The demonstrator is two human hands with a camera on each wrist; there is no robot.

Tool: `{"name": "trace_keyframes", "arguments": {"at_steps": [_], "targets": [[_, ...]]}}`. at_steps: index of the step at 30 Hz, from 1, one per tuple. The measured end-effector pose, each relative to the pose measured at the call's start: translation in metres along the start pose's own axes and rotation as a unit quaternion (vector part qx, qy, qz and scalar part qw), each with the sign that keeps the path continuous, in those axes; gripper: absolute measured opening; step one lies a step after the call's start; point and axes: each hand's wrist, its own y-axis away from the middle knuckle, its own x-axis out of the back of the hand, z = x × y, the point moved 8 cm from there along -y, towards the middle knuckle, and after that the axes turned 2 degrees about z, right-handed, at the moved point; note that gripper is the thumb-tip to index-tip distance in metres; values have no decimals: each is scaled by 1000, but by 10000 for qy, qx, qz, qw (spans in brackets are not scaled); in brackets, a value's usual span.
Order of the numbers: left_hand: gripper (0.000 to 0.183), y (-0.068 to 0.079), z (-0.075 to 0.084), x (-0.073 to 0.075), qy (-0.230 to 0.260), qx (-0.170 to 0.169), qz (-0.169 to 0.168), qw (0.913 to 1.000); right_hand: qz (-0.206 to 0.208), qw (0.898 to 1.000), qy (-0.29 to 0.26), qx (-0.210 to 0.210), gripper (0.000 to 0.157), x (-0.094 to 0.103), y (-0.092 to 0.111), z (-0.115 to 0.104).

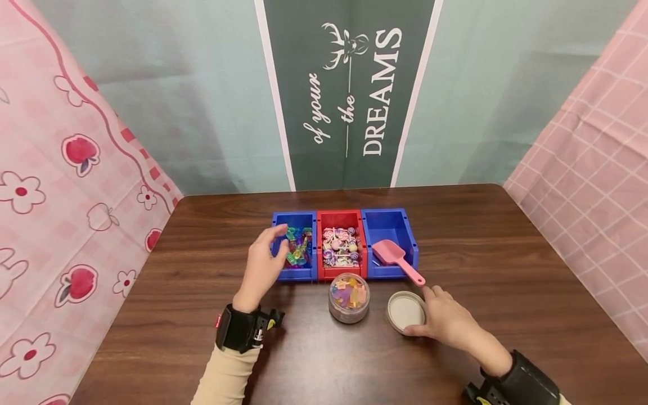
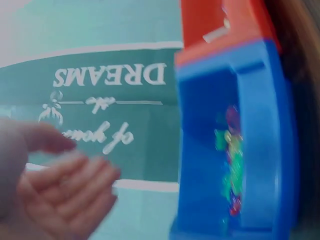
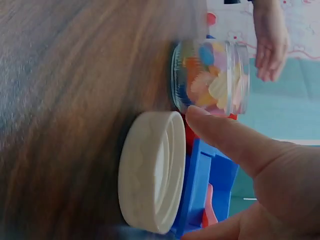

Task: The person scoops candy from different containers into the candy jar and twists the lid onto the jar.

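Note:
My left hand (image 1: 263,260) hovers over the left blue bin (image 1: 296,275), fingers apart and holding nothing. That bin contains colourful translucent pieces (image 1: 300,247). In the left wrist view, the left hand (image 2: 65,185) is blurred beside the blue bin (image 2: 260,150). A round pale lid (image 1: 406,312) lies on the table, inner side up. My right hand (image 1: 448,318) reaches around its right side, thumb and fingers spread. Whether the thumb touches the rim I cannot tell. Left of the lid stands an uncovered clear jar (image 1: 349,312), filled with colourful pieces (image 3: 210,82).
A red bin (image 1: 342,271) with small lollipop-like pieces adjoins the left bin. A pink scoop (image 1: 391,252) leans in the right blue bin (image 1: 385,218), its handle over the front edge. Patterned cloths (image 1: 167,84) border the brown table (image 1: 314,360) at the back and sides.

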Motion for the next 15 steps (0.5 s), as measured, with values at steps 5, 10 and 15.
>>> {"name": "trace_keyframes", "arguments": {"at_steps": [5, 10, 15], "targets": [[33, 9, 14, -28, 783, -301, -1656, 9826, -25, 9998, 197, -11, 97, -8, 2, -5], [45, 25, 18, -55, 1073, -130, -3251, 9395, 125, 9994, 334, 40, 97, -12, 3, -12], [61, 36, 20, -73, 1069, 46, -3931, 9133, 169, 9991, 386, 18, 99, -14, 0, -17]]}}
